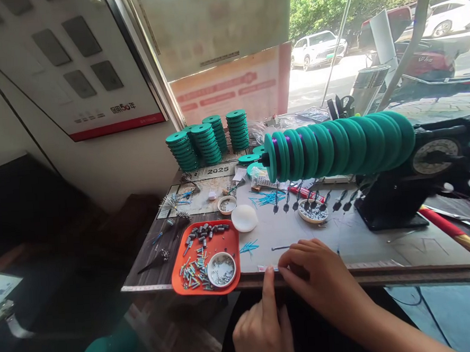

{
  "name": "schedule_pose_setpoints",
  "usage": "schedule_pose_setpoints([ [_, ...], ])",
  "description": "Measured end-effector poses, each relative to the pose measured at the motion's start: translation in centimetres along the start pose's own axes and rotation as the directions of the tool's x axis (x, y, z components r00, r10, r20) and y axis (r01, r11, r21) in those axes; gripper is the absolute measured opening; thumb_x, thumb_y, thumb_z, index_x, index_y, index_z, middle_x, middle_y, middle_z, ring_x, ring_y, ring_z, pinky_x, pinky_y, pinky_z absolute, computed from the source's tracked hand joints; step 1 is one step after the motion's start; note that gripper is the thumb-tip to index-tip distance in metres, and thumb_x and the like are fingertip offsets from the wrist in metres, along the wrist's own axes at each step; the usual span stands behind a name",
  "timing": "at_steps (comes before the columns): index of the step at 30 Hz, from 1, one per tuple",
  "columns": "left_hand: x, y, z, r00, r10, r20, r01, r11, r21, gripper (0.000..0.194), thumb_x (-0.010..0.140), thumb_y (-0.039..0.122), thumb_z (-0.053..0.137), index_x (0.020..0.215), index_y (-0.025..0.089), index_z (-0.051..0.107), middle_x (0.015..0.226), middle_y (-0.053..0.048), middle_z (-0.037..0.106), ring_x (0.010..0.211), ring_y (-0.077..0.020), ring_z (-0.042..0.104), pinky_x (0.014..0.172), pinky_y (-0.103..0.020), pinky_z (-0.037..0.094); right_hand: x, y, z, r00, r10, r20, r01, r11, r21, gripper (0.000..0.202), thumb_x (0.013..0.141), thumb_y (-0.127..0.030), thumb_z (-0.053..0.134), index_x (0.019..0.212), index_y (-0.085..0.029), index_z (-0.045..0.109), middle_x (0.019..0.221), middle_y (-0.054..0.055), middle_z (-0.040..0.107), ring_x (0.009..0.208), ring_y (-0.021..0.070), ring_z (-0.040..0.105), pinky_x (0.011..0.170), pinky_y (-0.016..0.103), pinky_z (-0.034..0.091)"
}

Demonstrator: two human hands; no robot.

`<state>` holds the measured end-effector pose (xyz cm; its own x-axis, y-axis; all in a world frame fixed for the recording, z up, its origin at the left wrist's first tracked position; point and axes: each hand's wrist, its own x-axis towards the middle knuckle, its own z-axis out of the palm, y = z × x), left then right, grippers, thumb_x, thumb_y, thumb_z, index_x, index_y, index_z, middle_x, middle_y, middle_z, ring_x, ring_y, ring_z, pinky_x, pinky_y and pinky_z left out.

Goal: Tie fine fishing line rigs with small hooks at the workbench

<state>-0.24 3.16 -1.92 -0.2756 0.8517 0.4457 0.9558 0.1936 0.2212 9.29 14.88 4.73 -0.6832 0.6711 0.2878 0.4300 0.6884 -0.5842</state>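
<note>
My left hand (pixel 263 323) is at the front edge of the board, its index finger stretched out with the tip on the edge and its other fingers curled. Beside it, my right hand (pixel 314 264) is bent in a pinch, thumb and index finger low at the same edge. Whatever those fingertips hold is too small and hidden to name. Just past the left fingertip lies a small white and red strip (pixel 262 268). A thin dark hooked piece (pixel 280 247) rests on the grey board (pixel 346 243) above the hands.
An orange tray (pixel 179 285) with metal parts and a white dish (pixel 233 276) stands left. Blue sticks (pixel 249 247) and a round white lid (pixel 244 218) lie nearby. Green spools (pixel 348 142) fill a black machine's (pixel 396 203) rod on the right; dark tags (pixel 306 203) hang below.
</note>
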Motion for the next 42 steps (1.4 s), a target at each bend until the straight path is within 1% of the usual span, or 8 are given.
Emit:
schedule_pose_setpoints([
  [2, 0.3, 0.0, -0.5, 1.0, 0.022, -0.012, -0.021, 0.996, 0.083, 0.052, 0.08, 0.008, 0.047, 0.131, 0.016, 0.039, 0.053, 0.006, 0.06, 0.043, -0.0141, 0.057, 0.048, -0.028, 0.038, -0.3, 0.5, -0.3, 0.992, -0.12, -0.032, 0.118, 0.992, -0.048, 0.017, 0.078, -0.009, 0.054, 0.064, -0.018, 0.057, 0.058, -0.002, 0.056, 0.06, 0.0156, 0.048, 0.063, 0.029, 0.033],
  [4, 0.5, 0.0, -1.1, 0.998, 0.058, -0.005, -0.056, 0.982, 0.181, 0.049, 0.081, 0.007, 0.046, 0.129, 0.016, 0.043, 0.048, 0.007, 0.055, 0.04, -0.0135, 0.055, 0.047, -0.028, 0.038, -0.8, 1.2, -1.1, 0.962, -0.258, -0.09, 0.243, 0.958, -0.15, 0.023, 0.084, -0.01, 0.048, 0.065, -0.018, 0.056, 0.061, 0.0, 0.058, 0.069, 0.019, 0.049, 0.07, 0.031, 0.033],
  [7, 0.9, -0.1, -1.6, 0.994, 0.104, 0.024, -0.107, 0.961, 0.256, 0.046, 0.081, 0.006, 0.045, 0.126, 0.014, 0.047, 0.046, 0.007, 0.052, 0.038, -0.0136, 0.053, 0.046, -0.028, 0.039, -1.8, 2.7, -2.8, 0.922, -0.367, -0.12, 0.315, 0.894, -0.318, 0.033, 0.092, -0.012, 0.036, 0.067, -0.018, 0.056, 0.068, 0.003, 0.06, 0.08, 0.0225, 0.048, 0.074, 0.033, 0.031],
  [10, 1.1, -0.2, -1.7, 0.992, 0.126, 0.02, -0.127, 0.956, 0.264, 0.043, 0.081, 0.006, 0.045, 0.123, 0.012, 0.05, 0.045, 0.007, 0.052, 0.038, -0.0134, 0.053, 0.045, -0.028, 0.039, -2.7, 4.1, -4.3, 0.924, -0.375, -0.068, 0.32, 0.86, -0.397, 0.037, 0.095, -0.012, 0.03, 0.072, -0.018, 0.058, 0.071, 0.004, 0.061, 0.072, 0.0207, 0.046, 0.066, 0.032, 0.029],
  [15, 1.3, -0.2, -1.5, 0.99, 0.138, 0.001, -0.132, 0.949, 0.285, 0.042, 0.08, 0.005, 0.047, 0.12, 0.013, 0.055, 0.044, 0.007, 0.052, 0.036, -0.0135, 0.051, 0.044, -0.028, 0.038, -3.1, 5.5, -5.3, 0.92, -0.393, -0.005, 0.36, 0.848, -0.389, 0.034, 0.093, -0.01, 0.032, 0.073, -0.017, 0.058, 0.065, 0.003, 0.056, 0.062, 0.0183, 0.043, 0.061, 0.031, 0.028],
  [27, 1.8, 0.2, -1.6, 0.993, 0.115, -0.015, -0.102, 0.93, 0.353, 0.037, 0.08, 0.004, 0.05, 0.114, 0.013, 0.063, 0.042, 0.004, 0.056, 0.035, -0.0141, 0.052, 0.043, -0.028, 0.038, -3.2, 6.0, -5.2, 0.924, -0.381, 0.041, 0.37, 0.859, -0.354, 0.023, 0.087, -0.005, 0.04, 0.075, -0.016, 0.057, 0.07, 0.004, 0.056, 0.065, 0.0187, 0.045, 0.06, 0.029, 0.033],
  [34, 2.0, 0.4, -1.6, 0.995, 0.099, -0.025, -0.083, 0.927, 0.366, 0.036, 0.08, 0.005, 0.052, 0.113, 0.013, 0.064, 0.041, 0.005, 0.055, 0.034, -0.013, 0.053, 0.042, -0.027, 0.041, -3.2, 6.1, -5.1, 0.924, -0.378, 0.062, 0.374, 0.853, -0.365, 0.023, 0.086, -0.003, 0.039, 0.077, -0.016, 0.057, 0.072, 0.005, 0.056, 0.066, 0.0192, 0.046, 0.06, 0.03, 0.036],
  [42, 1.8, 0.0, -1.3, 0.995, 0.098, -0.01, -0.086, 0.918, 0.388, 0.036, 0.079, 0.007, 0.055, 0.113, 0.016, 0.063, 0.041, 0.006, 0.055, 0.034, -0.0115, 0.052, 0.04, -0.024, 0.041, -3.3, 6.3, -4.9, 0.924, -0.377, 0.068, 0.374, 0.849, -0.374, 0.021, 0.085, -0.004, 0.042, 0.077, -0.016, 0.056, 0.072, 0.005, 0.055, 0.067, 0.0189, 0.046, 0.06, 0.03, 0.036],
])
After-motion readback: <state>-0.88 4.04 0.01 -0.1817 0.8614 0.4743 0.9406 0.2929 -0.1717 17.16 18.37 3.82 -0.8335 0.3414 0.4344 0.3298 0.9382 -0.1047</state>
